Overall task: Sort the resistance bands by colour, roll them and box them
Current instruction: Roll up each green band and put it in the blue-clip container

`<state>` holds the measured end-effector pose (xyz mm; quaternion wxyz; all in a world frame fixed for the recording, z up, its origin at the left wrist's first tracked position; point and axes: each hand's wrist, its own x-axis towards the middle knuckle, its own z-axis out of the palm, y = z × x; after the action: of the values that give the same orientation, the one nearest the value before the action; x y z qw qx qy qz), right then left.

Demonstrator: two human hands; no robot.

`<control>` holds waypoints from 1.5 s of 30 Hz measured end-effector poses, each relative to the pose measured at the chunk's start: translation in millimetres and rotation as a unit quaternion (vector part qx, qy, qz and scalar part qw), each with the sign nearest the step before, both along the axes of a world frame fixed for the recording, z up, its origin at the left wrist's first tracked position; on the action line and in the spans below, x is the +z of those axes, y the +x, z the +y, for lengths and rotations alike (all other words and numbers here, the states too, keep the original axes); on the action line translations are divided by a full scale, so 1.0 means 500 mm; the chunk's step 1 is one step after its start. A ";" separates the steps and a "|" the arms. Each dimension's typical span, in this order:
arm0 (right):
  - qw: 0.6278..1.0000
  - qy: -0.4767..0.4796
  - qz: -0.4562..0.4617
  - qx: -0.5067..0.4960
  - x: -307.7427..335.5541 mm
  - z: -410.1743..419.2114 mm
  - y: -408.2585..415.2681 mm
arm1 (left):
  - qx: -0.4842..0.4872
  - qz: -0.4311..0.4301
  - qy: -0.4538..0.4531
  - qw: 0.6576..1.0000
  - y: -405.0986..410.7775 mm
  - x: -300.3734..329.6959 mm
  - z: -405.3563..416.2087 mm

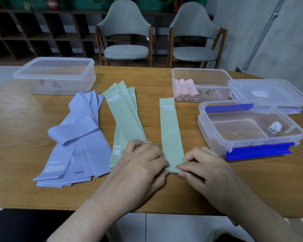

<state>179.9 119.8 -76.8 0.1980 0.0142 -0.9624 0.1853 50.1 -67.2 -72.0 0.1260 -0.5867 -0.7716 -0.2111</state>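
Note:
A single green band (170,128) lies flat on the wooden table, running away from me. My left hand (143,165) and my right hand (201,166) pinch its near end, which is curled into a small roll. Beside it on the left lies a pile of green bands (125,117), and further left a pile of lilac bands (80,135). Three rolled pink bands (186,92) sit in a clear box (201,71) at the back right. A clear box with blue clips (252,133) stands open to the right, holding only a paper label.
A large clear box (54,75) with writing on its side stands at the back left. A clear lid (269,92) lies at the far right. Two grey chairs (126,32) stand behind the table (24,154). The table's near edge is just below my wrists.

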 end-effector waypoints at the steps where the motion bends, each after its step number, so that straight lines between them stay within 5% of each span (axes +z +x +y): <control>1: 1.000 -0.003 -0.003 -0.001 0.000 0.001 0.001 | -0.002 -0.002 0.002 1.000 0.000 -0.001 -0.001; 45: 0.999 -0.004 -0.027 -0.021 0.006 0.002 -0.015 | 0.020 -0.008 0.005 1.000 -0.004 -0.003 0.002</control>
<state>172.6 120.8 -73.7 0.1764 -0.0119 -0.9667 0.1851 48.3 -66.4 -73.6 0.1266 -0.5689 -0.7832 -0.2169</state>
